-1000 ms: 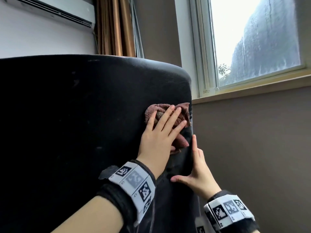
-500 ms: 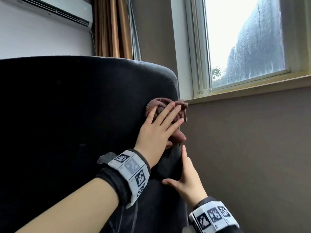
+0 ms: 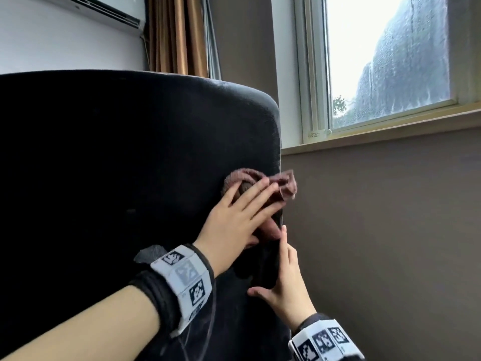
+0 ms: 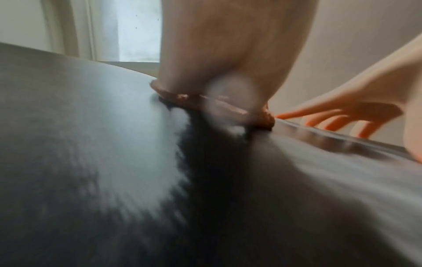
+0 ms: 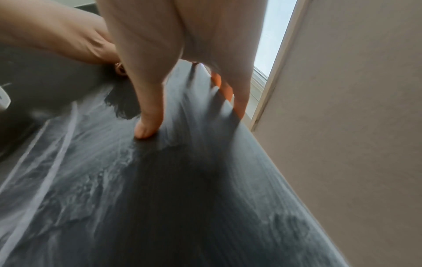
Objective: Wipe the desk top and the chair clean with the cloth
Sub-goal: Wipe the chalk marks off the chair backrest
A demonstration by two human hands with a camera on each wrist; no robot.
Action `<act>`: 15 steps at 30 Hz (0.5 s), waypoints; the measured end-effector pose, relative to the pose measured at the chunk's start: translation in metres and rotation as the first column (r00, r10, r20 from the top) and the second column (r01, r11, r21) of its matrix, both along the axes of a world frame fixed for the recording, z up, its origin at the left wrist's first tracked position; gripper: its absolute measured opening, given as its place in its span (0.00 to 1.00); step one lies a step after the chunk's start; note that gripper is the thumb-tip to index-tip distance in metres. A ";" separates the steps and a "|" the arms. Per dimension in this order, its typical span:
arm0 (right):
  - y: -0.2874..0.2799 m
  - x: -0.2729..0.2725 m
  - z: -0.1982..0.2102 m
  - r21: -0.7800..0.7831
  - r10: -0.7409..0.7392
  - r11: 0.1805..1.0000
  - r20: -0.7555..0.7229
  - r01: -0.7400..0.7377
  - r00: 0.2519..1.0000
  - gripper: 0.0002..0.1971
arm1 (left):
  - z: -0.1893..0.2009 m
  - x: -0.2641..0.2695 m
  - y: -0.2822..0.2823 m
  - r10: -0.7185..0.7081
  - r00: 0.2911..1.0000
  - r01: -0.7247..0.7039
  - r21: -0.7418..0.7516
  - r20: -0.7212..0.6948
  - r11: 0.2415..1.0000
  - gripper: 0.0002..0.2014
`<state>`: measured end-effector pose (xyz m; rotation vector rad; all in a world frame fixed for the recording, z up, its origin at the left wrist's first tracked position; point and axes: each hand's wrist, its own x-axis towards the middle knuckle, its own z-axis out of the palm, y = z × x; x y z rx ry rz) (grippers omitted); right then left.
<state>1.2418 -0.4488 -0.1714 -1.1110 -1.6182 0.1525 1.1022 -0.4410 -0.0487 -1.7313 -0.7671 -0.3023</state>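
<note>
The black padded chair back (image 3: 117, 178) fills the left of the head view. A crumpled brown cloth (image 3: 283, 185) lies against its right edge, one corner sticking out past it. My left hand (image 3: 242, 217) presses the cloth flat onto the backrest with straight, spread fingers; in the left wrist view the palm (image 4: 228, 54) sits on the thin brown cloth (image 4: 180, 97). My right hand (image 3: 283, 280) rests just below, fingers straight along the chair's right edge, thumb on its face. The right wrist view shows that thumb (image 5: 148, 124) on the chair fabric (image 5: 160, 198). The desk is out of sight.
A grey wall (image 3: 390, 243) stands close to the right of the chair, with a window (image 3: 390, 61) and its sill (image 3: 377, 131) above. Brown curtains (image 3: 179, 35) and an air conditioner (image 3: 104, 11) sit behind the chair top.
The cloth's corner now pokes out beyond the chair's right edge. My left hand has shifted slightly with it, and my right hand stays just below on the edge.
</note>
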 end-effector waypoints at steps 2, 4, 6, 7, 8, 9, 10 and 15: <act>0.002 0.001 -0.010 0.001 -0.014 1.000 0.005 0.014 1.000 0.68 | -0.039 -0.011 -0.001 -0.031 0.995 0.024 -0.083 -0.091 0.996 0.56; 0.001 0.001 -0.021 0.007 -0.015 1.000 -0.022 0.015 1.000 0.60 | -0.067 -0.026 -0.005 -0.080 0.984 0.057 -0.149 -0.157 0.987 0.56; -0.003 0.001 -0.031 -0.033 -0.024 0.999 -0.039 0.023 0.999 0.61 | -0.063 -0.035 -0.008 -0.127 0.981 0.105 -0.148 -0.144 0.983 0.57; -0.004 0.000 -0.033 -0.058 -0.024 0.998 -0.028 0.022 0.999 0.66 | -0.050 -0.036 -0.009 -0.135 0.985 0.121 -0.132 -0.106 0.984 0.58; -0.005 0.000 -0.034 -0.077 -0.019 0.997 -0.015 0.018 1.000 0.69 | -0.033 -0.035 -0.009 -0.132 0.990 0.126 -0.100 -0.054 0.987 0.59; -0.006 -0.001 -0.034 -0.083 -0.017 0.996 -0.005 0.017 1.000 0.70 | -0.015 -0.034 -0.010 -0.109 0.994 0.108 -0.065 -0.009 0.992 0.58; -0.006 -0.002 -0.035 -0.085 -0.020 0.996 0.000 0.020 1.000 0.70 | -0.001 -0.032 -0.011 -0.069 0.997 0.070 -0.045 0.018 0.997 0.56; -0.005 -0.003 -0.034 -0.091 -0.056 0.994 0.006 0.056 0.998 0.71 | -0.034 -0.026 -0.006 -0.016 0.999 0.014 -0.081 -0.029 0.997 0.49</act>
